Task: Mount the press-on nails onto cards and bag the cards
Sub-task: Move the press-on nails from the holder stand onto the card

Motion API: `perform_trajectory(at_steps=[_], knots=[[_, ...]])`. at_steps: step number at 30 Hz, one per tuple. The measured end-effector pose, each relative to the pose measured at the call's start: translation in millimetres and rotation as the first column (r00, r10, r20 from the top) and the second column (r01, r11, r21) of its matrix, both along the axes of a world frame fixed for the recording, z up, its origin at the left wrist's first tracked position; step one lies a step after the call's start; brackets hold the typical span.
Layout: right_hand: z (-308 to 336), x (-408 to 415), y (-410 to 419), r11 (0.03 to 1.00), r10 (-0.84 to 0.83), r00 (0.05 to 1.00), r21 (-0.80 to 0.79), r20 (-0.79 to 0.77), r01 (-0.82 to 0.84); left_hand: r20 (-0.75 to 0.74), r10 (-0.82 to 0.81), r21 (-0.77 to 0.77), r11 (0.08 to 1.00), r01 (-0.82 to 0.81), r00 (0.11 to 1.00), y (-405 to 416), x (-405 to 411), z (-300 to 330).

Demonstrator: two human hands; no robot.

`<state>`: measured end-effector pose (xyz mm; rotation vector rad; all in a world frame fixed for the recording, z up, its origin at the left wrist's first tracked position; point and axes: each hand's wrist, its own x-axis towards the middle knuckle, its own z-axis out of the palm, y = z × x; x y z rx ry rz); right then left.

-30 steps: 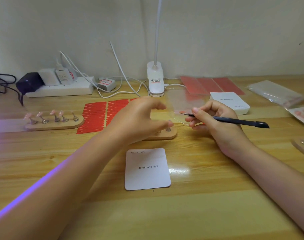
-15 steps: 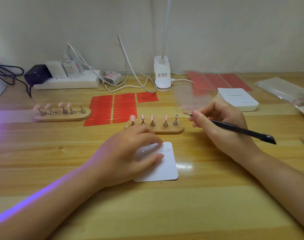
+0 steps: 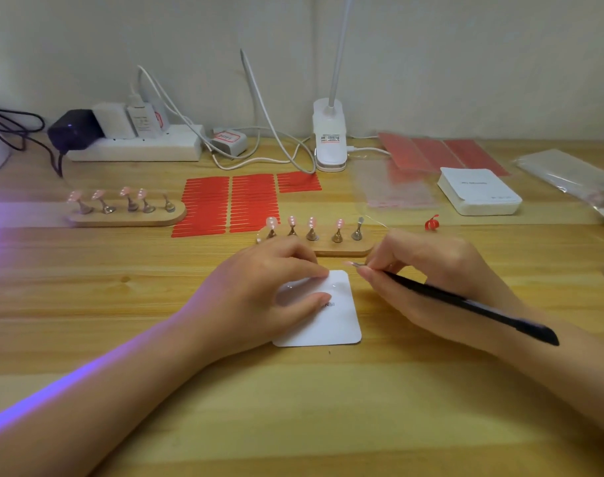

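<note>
A white card (image 3: 338, 321) printed "Handmade Nail" lies flat on the wooden desk in front of me. My left hand (image 3: 266, 294) rests on the card's left part, with thumb and index fingertip pressing on it. My right hand (image 3: 427, 277) grips a thin black tool (image 3: 472, 306) like a pen. The tool's tip sits just off the card's top right corner. Right behind the hands stands a wooden holder (image 3: 341, 247) with several pink press-on nails (image 3: 311, 222) on metal pegs. A second holder with nails (image 3: 126, 213) stands at the left.
Sheets of red adhesive strips (image 3: 224, 204) lie behind the holders. At the right are a stack of white cards (image 3: 479, 191), clear bags (image 3: 393, 184), and a curled red scrap (image 3: 431, 223). A power strip (image 3: 135, 148), cables and a lamp base (image 3: 329, 139) line the wall.
My left hand came down from in front of the nail holder onto the card. My right hand moved down with the tool to the card's top right corner.
</note>
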<state>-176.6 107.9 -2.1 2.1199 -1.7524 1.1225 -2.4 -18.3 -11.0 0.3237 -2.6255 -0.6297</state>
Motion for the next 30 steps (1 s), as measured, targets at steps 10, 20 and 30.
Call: perform_trajectory(at_steps=[10,20,30], knots=[[-16,8,2,0.997,-0.076,0.995,-0.037,-0.063,0.073,-0.001,0.012,-0.008,1.0,-0.012,1.0,0,0,-1],[-14,10,5,0.997,-0.07,0.972,-0.031,-0.223,0.064,-0.001,0.013,-0.018,1.0,-0.013,1.0,1,0,-1],[-4,15,8,0.985,-0.151,0.907,-0.016,0.394,0.172,0.005,0.029,-0.007,1.0,-0.029,1.0,2,0,-1]])
